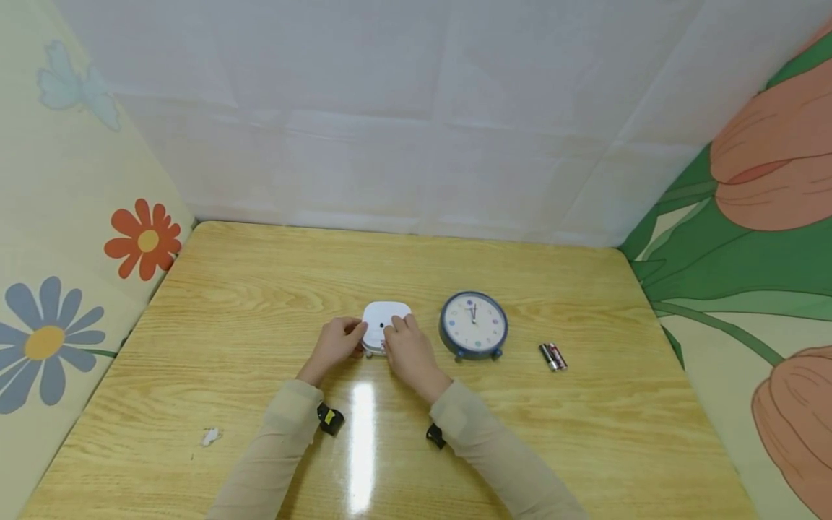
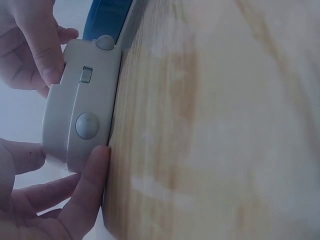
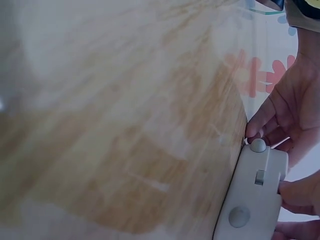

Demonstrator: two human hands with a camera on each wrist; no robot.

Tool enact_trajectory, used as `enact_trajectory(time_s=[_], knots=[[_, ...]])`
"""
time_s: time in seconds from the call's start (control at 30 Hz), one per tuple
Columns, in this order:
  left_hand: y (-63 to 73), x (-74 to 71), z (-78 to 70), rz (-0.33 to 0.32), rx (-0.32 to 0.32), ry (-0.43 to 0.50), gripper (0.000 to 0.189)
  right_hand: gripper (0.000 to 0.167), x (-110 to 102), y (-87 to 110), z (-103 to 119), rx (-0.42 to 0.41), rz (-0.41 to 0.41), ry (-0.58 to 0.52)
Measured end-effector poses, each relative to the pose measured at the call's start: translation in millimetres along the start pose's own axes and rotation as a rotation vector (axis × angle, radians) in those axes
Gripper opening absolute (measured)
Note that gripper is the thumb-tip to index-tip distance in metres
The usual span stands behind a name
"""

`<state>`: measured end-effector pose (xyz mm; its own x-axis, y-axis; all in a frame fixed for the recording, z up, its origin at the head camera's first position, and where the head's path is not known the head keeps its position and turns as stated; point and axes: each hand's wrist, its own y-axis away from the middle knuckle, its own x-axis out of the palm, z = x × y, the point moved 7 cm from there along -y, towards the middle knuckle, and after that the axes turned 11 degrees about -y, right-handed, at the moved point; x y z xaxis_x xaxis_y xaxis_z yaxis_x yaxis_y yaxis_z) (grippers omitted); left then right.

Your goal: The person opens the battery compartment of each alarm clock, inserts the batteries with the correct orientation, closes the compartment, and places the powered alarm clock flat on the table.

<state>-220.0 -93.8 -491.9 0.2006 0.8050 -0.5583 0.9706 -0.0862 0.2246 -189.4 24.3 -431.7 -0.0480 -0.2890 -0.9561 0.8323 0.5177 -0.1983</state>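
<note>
Head: left hand [image 1: 336, 345] and right hand [image 1: 411, 354] gripped a white case [image 1: 383, 312] on the counter [image 1: 585, 448], a clock [image 1: 477, 332] at its three o'clock; loose batteries [image 1: 553, 357] beyond seemed left to fit. Left wrist: fingers [image 2: 91, 175] held one corner. Right wrist: a fingertip [image 3: 290, 191] met the case's edge.

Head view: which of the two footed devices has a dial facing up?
The blue clock, right of the white device. Its dial shows coloured marks and pointers, while the white device's upturned side shows no dial.

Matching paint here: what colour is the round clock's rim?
The rim is blue, showing best in the head view.
</note>
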Motion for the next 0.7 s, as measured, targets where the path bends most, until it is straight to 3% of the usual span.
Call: enact_trajectory(time_s=[0.4, 0.7], knots=[[0.6, 1.0, 0.3, 0.008, -0.007, 0.019, 0.030, 0.012, 0.3, -0.4, 2.5, -0.070, -0.004, -0.028], [-0.8, 0.0, -1.1, 0.009, 0.000, -0.012, 0.028, 0.015, 1.1, -1.5, 3.0, -0.068, 0.021, -0.011]])
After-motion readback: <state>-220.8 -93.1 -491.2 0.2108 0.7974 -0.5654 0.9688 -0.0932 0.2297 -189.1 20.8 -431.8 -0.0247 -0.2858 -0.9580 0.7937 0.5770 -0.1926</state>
